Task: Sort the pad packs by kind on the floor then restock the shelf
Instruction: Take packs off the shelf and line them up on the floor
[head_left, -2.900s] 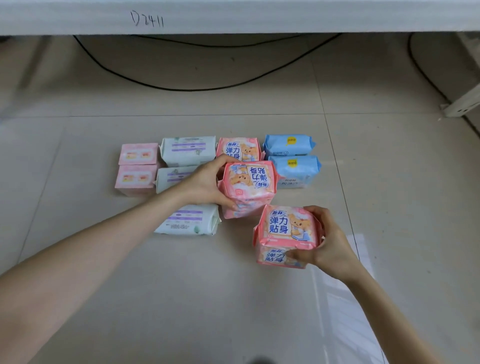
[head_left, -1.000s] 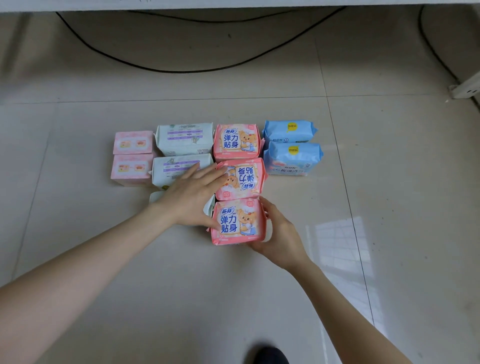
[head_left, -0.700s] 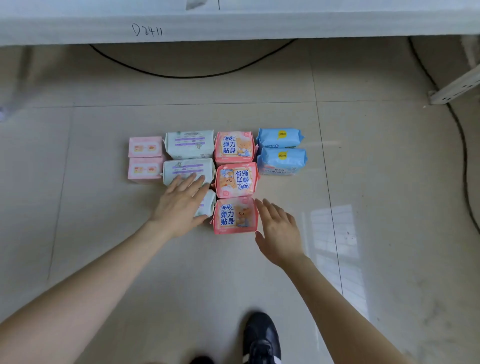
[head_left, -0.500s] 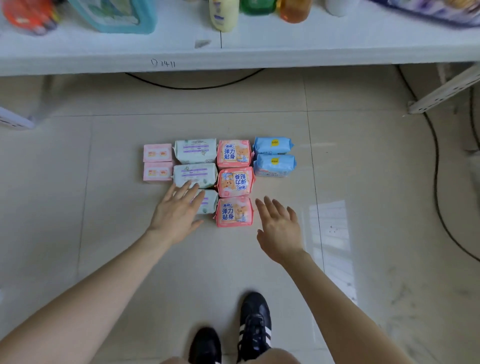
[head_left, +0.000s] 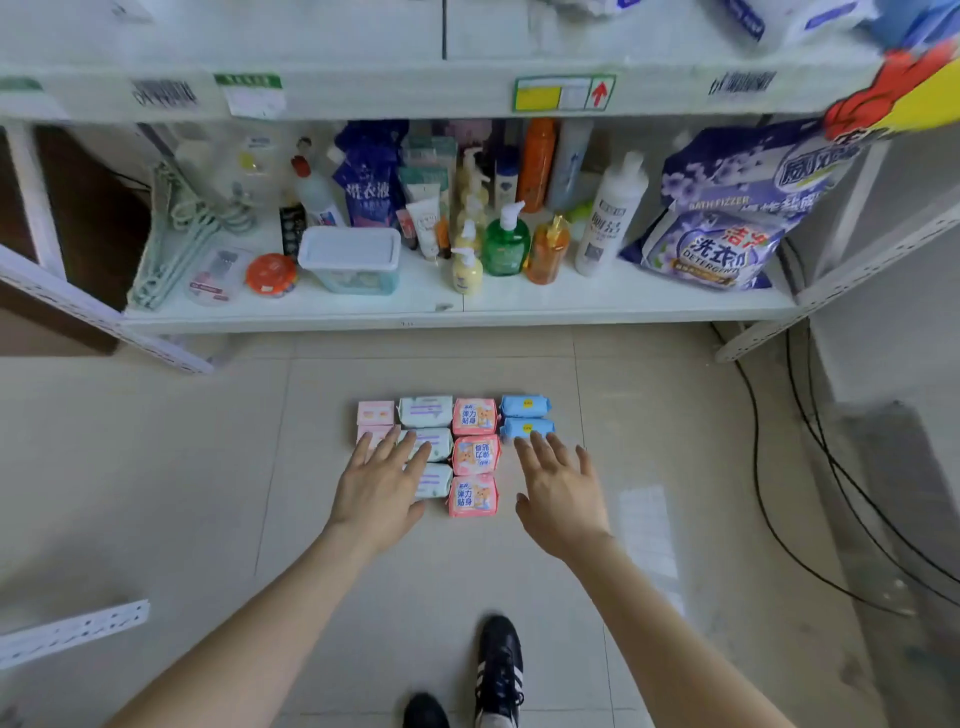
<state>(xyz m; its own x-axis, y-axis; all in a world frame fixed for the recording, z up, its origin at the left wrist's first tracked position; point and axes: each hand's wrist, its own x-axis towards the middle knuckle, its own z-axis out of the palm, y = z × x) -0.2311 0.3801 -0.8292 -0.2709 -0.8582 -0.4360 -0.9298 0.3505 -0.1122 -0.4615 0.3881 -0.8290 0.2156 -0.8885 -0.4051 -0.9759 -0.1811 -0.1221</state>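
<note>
Pad packs lie sorted in four columns on the tiled floor. From left: two pale pink packs (head_left: 375, 414), three white-and-purple packs (head_left: 426, 410), three coral bear-print packs (head_left: 474, 456), two blue packs (head_left: 525, 406). My left hand (head_left: 379, 486) hovers open over the lower pale pink and white packs, hiding parts of them. My right hand (head_left: 558, 491) is spread open just right of the coral column, fingertips near the lower blue pack (head_left: 528, 428). Neither hand holds anything.
A white metal shelf (head_left: 457, 304) stands beyond the packs, its low board crowded with bottles, a lidded tub (head_left: 352, 258), hangers and detergent bags (head_left: 727, 218). Black cables (head_left: 810, 467) run along the floor at right. My shoes (head_left: 496, 667) are below. A loose white rail (head_left: 72, 629) lies at left.
Both hands let go of the coral packs, now set in one column, and drew back open. The view rose and pulled away, bringing the stocked shelf into sight.
</note>
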